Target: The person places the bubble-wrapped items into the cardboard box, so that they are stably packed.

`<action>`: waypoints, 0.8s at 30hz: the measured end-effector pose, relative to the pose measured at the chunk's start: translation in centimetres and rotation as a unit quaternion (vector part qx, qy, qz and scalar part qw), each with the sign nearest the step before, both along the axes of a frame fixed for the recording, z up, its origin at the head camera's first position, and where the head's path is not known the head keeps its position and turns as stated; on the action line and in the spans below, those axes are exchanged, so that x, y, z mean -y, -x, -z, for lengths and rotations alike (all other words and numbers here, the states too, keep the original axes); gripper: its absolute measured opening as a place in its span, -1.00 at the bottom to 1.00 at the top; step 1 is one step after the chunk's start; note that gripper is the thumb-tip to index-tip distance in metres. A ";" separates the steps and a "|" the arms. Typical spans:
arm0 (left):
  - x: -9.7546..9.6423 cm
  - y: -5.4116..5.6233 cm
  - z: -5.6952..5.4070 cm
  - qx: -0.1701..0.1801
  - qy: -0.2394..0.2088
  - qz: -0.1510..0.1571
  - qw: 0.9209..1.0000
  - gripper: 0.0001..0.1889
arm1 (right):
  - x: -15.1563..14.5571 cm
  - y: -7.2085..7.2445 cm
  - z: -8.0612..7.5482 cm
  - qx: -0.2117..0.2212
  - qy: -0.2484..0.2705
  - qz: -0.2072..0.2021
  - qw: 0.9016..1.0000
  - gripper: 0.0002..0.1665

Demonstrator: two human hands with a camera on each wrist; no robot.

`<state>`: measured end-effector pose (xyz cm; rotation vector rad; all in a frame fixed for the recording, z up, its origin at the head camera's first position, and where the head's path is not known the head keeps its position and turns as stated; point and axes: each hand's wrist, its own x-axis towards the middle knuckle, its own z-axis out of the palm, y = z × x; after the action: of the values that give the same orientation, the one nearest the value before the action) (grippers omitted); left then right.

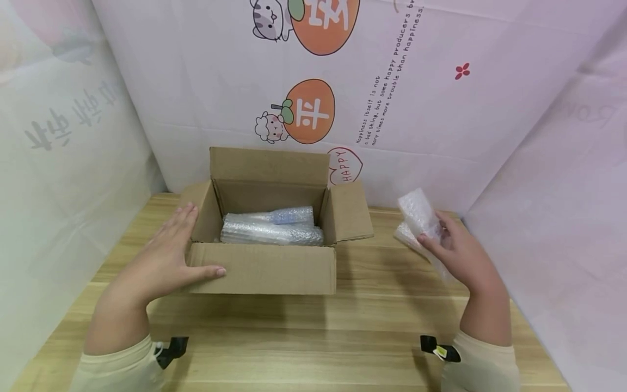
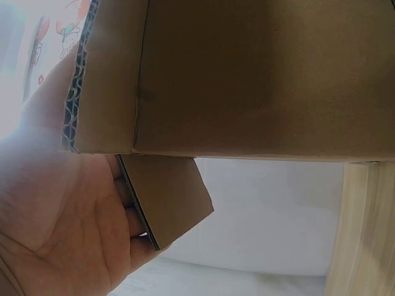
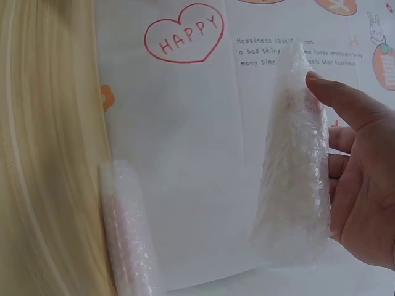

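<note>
An open cardboard box (image 1: 262,269) stands on the table with its flaps spread. Two silvery bubble-wrapped bundles (image 1: 271,234) lie inside it. My left hand (image 1: 164,256) rests against the box's left side, fingers extended along the side flap (image 2: 166,197) and thumb lying on the front flap. On the right, my right hand (image 1: 458,250) holds a bubble-wrapped packet (image 3: 293,166) between thumb and fingers, raised above the table. A second bubble-wrapped packet (image 3: 128,228) lies on the table below it. What the wrap contains is too blurred to tell.
The wooden table (image 1: 372,321) is bounded by a printed white sheet (image 1: 421,136) at the back and white sheets on both sides. The box's right flap (image 1: 350,212) juts toward the right hand's side.
</note>
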<state>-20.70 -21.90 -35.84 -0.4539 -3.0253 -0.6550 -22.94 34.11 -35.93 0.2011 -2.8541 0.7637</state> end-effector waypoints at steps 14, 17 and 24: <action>0.0 0.0 0.1 -0.013 -0.003 0.003 1.000 0.38 | 2.4 0.4 -3.6 -0.034 -0.017 -0.027 0.999 -0.02; 0.0 0.1 0.1 -0.011 -0.004 0.003 1.000 0.38 | 2.9 0.6 -5.1 -0.030 -0.022 -0.038 0.999 -0.02; 0.1 0.1 0.3 -0.017 -0.004 0.006 1.000 0.38 | 4.3 1.8 -8.2 -0.040 -0.037 -0.077 0.996 -0.09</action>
<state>-20.76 -22.00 -36.11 -0.4796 -2.9898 -0.6547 -24.74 29.81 -27.72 0.4572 -2.8171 0.6624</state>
